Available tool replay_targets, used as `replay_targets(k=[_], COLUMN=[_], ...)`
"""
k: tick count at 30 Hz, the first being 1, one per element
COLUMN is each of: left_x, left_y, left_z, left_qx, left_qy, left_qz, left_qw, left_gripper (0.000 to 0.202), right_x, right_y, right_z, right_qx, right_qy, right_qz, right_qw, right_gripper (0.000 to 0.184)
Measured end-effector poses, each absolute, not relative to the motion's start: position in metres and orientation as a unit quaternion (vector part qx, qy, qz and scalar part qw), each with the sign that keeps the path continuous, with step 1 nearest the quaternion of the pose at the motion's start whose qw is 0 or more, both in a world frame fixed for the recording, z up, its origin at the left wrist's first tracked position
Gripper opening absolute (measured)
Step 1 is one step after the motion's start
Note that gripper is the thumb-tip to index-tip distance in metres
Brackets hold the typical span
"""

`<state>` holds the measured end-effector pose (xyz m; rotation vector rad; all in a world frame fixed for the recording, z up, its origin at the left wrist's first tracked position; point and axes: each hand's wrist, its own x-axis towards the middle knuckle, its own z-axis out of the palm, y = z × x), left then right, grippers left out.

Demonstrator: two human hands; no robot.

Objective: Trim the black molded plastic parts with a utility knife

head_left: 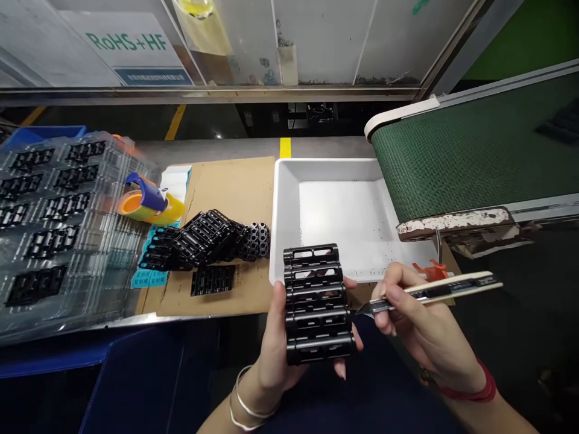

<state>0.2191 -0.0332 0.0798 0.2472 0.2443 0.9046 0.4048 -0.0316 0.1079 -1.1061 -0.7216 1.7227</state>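
A black slotted plastic part (319,304) with several parallel ribs lies upright in my left hand (271,349), thumb along its left edge and fingertips showing at its right side. My right hand (420,319) pinches a utility knife (452,288) with a pale handle, its dark blade pointing left. The blade tip is close to the lower right edge of the part; whether it touches, I cannot tell. Left of my hands, a heap of similar black parts (203,238) rests on a cardboard sheet (239,187), with one separate black part (212,280) in front.
Behind the held part stands a white tray (284,199) with small dark specks in it. A green conveyor belt (461,157) runs at the right, an orange clip (432,269) below its end. Stacked clear trays (99,223) with black parts stand left, beside yellow tape rolls (169,208).
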Motion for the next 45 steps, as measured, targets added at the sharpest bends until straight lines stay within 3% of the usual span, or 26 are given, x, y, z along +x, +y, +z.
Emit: replay_targets(k=[4, 10, 37, 45], left_x=[0.218, 0.221, 0.222, 0.221], left_y=[-0.036, -0.038, -0.033, -0.034], left_z=[0.082, 0.080, 0.076, 0.079], left_qx=[0.093, 0.087, 0.069, 0.080], left_qy=[0.132, 0.136, 0.111, 0.136], left_qz=[0.388, 0.364, 0.284, 0.305], left_qw=[0.908, 0.917, 0.950, 0.939], left_gripper=[0.079, 0.083, 0.094, 0.086], right_x=[0.395, 0.387, 0.390, 0.395], right_y=[-0.033, -0.036, -0.041, -0.037], right_z=[0.105, 0.103, 0.105, 0.103], right_qx=[-0.424, -0.416, -0.432, -0.447], right_qy=[-0.247, -0.193, -0.216, -0.219], right_qz=[0.757, 0.789, 0.778, 0.772], right_qw=[0.431, 0.409, 0.403, 0.395], right_gripper=[0.038, 0.037, 0.036, 0.036])
